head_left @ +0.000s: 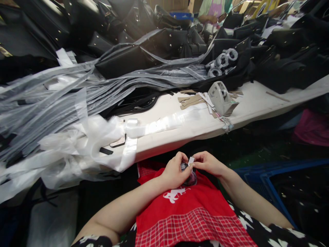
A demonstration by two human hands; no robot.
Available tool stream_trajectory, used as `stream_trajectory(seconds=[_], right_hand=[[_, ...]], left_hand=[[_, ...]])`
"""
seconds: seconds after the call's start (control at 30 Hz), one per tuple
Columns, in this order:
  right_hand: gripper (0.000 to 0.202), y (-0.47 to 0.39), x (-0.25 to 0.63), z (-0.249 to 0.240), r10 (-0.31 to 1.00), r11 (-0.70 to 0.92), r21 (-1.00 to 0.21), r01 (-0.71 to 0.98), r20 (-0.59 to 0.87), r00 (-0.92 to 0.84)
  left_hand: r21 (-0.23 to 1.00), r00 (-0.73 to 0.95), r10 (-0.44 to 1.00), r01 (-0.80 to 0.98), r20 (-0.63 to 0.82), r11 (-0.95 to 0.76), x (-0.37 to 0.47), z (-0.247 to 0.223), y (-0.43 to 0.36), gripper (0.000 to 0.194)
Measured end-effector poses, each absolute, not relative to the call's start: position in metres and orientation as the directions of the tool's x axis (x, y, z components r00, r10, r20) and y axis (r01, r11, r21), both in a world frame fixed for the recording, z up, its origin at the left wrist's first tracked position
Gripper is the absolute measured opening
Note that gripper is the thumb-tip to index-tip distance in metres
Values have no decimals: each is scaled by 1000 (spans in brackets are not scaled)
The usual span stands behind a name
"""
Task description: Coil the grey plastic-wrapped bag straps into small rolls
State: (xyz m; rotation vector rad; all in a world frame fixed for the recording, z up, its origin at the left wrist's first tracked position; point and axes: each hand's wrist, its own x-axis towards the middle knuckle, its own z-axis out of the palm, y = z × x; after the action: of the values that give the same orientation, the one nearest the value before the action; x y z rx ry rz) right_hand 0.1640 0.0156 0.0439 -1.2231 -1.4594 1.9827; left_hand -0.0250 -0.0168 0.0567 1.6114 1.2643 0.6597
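Note:
Close to the red apron [185, 206], my left hand [174, 171] is curled around a dark coiled strap [191, 179] wrapped in clear film. Its fingers partly cover the coil. My right hand [208, 163] pinches a small white piece [191, 160], paper or tape, right above the coil; the fingertips of both hands nearly meet there. Similar wrapped coils [222, 61] lie in a group at the back of the white table [164, 144]. A grey tape dispenser [219, 97] stands near the table's front edge, with brown and white card strips [191, 101] beside it.
Long film-covered straps [115, 84] stretch across the left and middle. Crumpled clear film [84, 140] hangs over the front edge at left. Black bags [144, 55] are piled behind. A blue crate [272, 192] stands at lower right, and a co-worker [213, 10] is at the far side.

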Motion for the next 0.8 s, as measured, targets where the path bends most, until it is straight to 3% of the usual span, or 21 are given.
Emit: stream_trajectory(seconds=[0.07,0.17,0.3,0.4,0.53,0.63,0.8], right_hand=[[23,15,163,48,750,-308,-922,235,-387,-536],[14,11,162,54,829,10,-917,400,-216,-516],[27,-2,164,56,791,485,-642,594,33,-611],[40,-11,167,52,727,645,-466,605,132,-674],[47,-13,169,48,722,666,-453,593,192,-665],[45,-13,169,46,769,607,-540,583,215,-602],[34,-14,166,43,911,396,-722,568,235,-338]], left_hand=[[896,330,932,444,-152,-11,-25,57,-15,20],[877,394,889,480,-232,16,-28,56,-9,21],[894,478,761,317,-439,316,-37,51,2,28],[810,521,687,16,-507,586,-41,47,8,37],[724,452,721,-209,-525,658,-35,45,12,29],[742,446,729,-187,-519,644,-29,44,16,35],[797,445,771,-181,-456,576,-28,47,22,48]])
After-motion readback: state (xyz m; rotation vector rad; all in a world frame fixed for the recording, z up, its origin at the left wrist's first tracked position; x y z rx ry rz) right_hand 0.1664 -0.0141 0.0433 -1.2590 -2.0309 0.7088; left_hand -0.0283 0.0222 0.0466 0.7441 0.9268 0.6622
